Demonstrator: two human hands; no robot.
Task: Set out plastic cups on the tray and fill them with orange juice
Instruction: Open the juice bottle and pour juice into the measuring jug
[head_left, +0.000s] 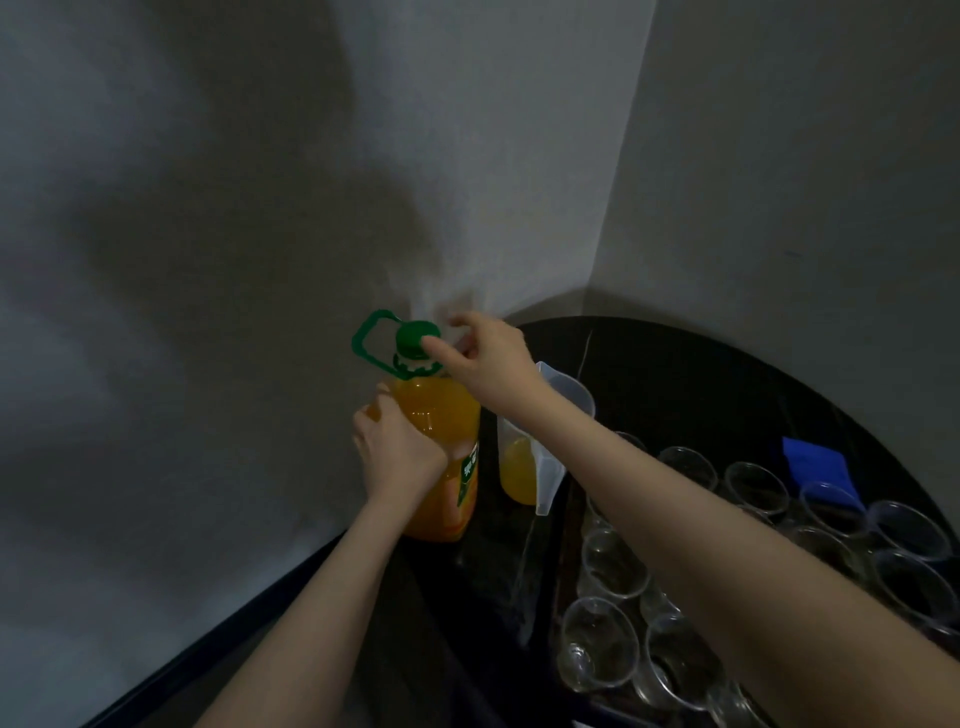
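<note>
A large orange juice bottle (441, 415) with a green cap (413, 338) and a raised green carry handle (369, 338) stands upright at the table's far left corner. My left hand (397, 447) grips the bottle's shoulder. My right hand (483, 353) pinches the green cap from the right, thumb on its side. Right of the bottle stands a clear plastic jug (540, 447) with a little orange juice at its bottom. Several empty clear plastic cups (602, 644) stand close together on a dark tray (563, 525) at the lower right; my right forearm hides some of them.
The black table (701, 374) sits in a corner between two pale walls (208, 208). A blue cloth (810, 457) lies at the far right behind the cups. The table's near left edge (260, 608) runs diagonally.
</note>
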